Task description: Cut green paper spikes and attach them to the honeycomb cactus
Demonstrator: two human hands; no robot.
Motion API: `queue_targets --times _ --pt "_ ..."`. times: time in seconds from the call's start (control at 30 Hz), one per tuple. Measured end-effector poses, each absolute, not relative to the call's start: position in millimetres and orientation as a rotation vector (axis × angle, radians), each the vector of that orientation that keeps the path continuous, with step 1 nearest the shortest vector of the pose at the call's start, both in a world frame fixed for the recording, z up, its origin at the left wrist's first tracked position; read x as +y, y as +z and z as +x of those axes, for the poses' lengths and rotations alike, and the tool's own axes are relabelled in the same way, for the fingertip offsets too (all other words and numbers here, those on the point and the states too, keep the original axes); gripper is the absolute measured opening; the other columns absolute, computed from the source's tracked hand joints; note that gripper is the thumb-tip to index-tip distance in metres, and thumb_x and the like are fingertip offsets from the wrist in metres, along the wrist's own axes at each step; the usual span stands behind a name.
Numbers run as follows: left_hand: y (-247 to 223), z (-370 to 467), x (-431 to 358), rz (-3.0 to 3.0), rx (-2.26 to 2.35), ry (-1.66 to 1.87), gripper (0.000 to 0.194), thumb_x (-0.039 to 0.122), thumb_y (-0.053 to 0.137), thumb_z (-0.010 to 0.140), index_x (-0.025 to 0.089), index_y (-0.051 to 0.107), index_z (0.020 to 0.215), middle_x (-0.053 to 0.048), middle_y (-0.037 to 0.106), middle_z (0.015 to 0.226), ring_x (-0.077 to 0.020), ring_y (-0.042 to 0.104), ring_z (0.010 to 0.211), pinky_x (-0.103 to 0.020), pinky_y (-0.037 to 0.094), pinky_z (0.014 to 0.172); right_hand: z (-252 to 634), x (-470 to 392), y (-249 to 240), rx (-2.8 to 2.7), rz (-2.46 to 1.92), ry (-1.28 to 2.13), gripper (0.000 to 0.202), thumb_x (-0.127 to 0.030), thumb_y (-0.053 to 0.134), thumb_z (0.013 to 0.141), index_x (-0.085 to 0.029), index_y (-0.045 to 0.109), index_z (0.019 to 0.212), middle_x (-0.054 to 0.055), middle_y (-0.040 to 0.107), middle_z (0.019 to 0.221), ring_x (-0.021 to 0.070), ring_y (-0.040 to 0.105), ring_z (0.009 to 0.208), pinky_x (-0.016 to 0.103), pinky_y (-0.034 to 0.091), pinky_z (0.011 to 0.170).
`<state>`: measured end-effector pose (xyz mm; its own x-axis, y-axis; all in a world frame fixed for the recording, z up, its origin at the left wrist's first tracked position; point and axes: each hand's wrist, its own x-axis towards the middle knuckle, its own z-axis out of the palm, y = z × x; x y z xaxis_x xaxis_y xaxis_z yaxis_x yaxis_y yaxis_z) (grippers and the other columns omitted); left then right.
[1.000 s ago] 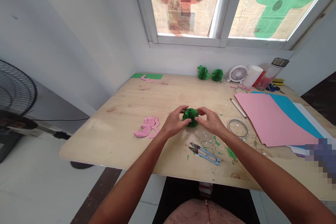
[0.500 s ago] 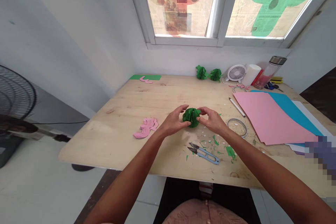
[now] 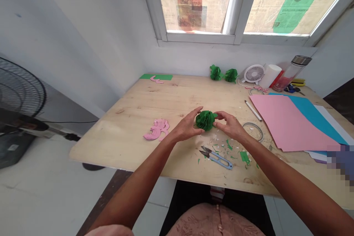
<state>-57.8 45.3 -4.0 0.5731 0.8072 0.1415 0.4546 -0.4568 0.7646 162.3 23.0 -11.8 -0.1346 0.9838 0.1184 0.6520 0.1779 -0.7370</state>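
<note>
A fanned, many-layered green paper ornament (image 3: 206, 121) is between my two hands above the middle of the table. From the left, my left hand (image 3: 188, 124) curves round it, thumb at its lower edge and fingertips near its top. On the other side my right hand (image 3: 228, 125) grips its right edge between thumb and fingers. Below the ornament lie blue-handled thread snips (image 3: 217, 158), blades pointing left, among green and white paper scraps (image 3: 245, 157). Pink cut-paper shapes (image 3: 157, 129) rest in a pile left of my left hand.
Two similar green ornaments (image 3: 231, 75) stand by the wall, beside a small white fan (image 3: 253, 73) and a glass bottle (image 3: 291, 73). Pink sheets (image 3: 287, 125), a white pen (image 3: 253, 110) and a grey ring (image 3: 260, 136) lie at right. A floor fan (image 3: 20, 92) stands left.
The green ornament has turned and spread a little wider between my hands, its folds showing more evenly. My head view has shifted slightly, so the table appears further right.
</note>
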Motion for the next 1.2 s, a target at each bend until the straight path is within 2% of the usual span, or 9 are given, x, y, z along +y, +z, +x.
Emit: queue_targets --times 0.13,0.33,0.5,0.67,0.9,1.07,1.2 --pt "-1.9 -57.7 43.9 2.103 1.024 0.658 0.082 0.027 0.067 0.069 0.021 0.029 0.141 -0.012 0.047 0.137 -0.0271 0.043 0.128 -0.040 0.038 0.102 167.4 21.5 -16.7 -1.841 -1.555 0.728 0.037 -0.030 0.063 0.076 -0.021 0.060 0.112 0.008 0.070 0.105 0.0244 0.063 0.100 0.041 0.047 0.087" --pt "1.9 -41.2 43.5 2.102 1.139 0.692 0.086 0.039 0.068 0.069 0.022 0.026 0.142 -0.013 0.048 0.136 -0.0287 0.046 0.125 -0.042 0.039 0.100 172.1 12.5 -15.6 -1.823 -1.581 0.728 0.038 -0.030 0.063 0.076 -0.022 0.060 0.113 0.009 0.069 0.108 0.0257 0.062 0.103 0.041 0.048 0.086" --pt "2.7 -26.8 44.3 2.129 1.179 0.669 0.091 0.038 0.070 0.066 0.022 0.023 0.143 -0.013 0.051 0.132 -0.0292 0.050 0.121 -0.043 0.042 0.096 174.5 -1.1 -9.7 -1.809 -1.564 0.738 0.038 -0.029 0.061 0.078 -0.022 0.059 0.115 0.009 0.068 0.109 0.0245 0.063 0.103 0.040 0.048 0.086" --pt "0.9 -25.9 47.1 2.117 1.220 0.663 0.083 0.032 0.069 0.065 0.022 0.032 0.139 -0.012 0.058 0.123 -0.0300 0.055 0.113 -0.042 0.047 0.089 177.3 -14.6 -5.7 -1.744 -1.563 0.768 0.037 -0.031 0.061 0.078 -0.023 0.059 0.114 0.009 0.068 0.111 0.0249 0.062 0.106 0.041 0.047 0.088" --pt "-3.6 -35.8 54.3 2.069 1.226 0.727 0.071 0.028 0.066 0.066 0.024 0.041 0.132 -0.008 0.061 0.117 -0.0261 0.057 0.110 -0.039 0.046 0.091 182.6 -28.3 -7.5 -1.701 -1.599 0.783 0.040 -0.034 0.059 0.078 -0.024 0.058 0.117 0.009 0.068 0.110 0.0262 0.060 0.107 0.042 0.049 0.084" --pt "-11.7 -43.4 61.4 2.014 1.196 0.751 0.068 0.029 0.066 0.067 0.023 0.043 0.130 -0.008 0.062 0.113 -0.0240 0.057 0.110 -0.040 0.046 0.093 184.6 -39.7 -7.7 -1.685 -1.626 0.794 0.039 -0.033 0.059 0.078 -0.025 0.058 0.117 0.008 0.069 0.109 0.0258 0.060 0.107 0.043 0.046 0.089" --pt "-15.6 -47.3 63.9 2.003 1.187 0.767 0.063 0.031 0.066 0.067 0.024 0.047 0.127 -0.007 0.063 0.113 -0.0252 0.056 0.112 -0.042 0.047 0.092 186.6 -46.2 -7.4 -1.669 -1.629 0.846 0.039 -0.034 0.058 0.080 -0.025 0.057 0.118 0.009 0.067 0.113 0.0264 0.059 0.109 0.039 0.050 0.079"
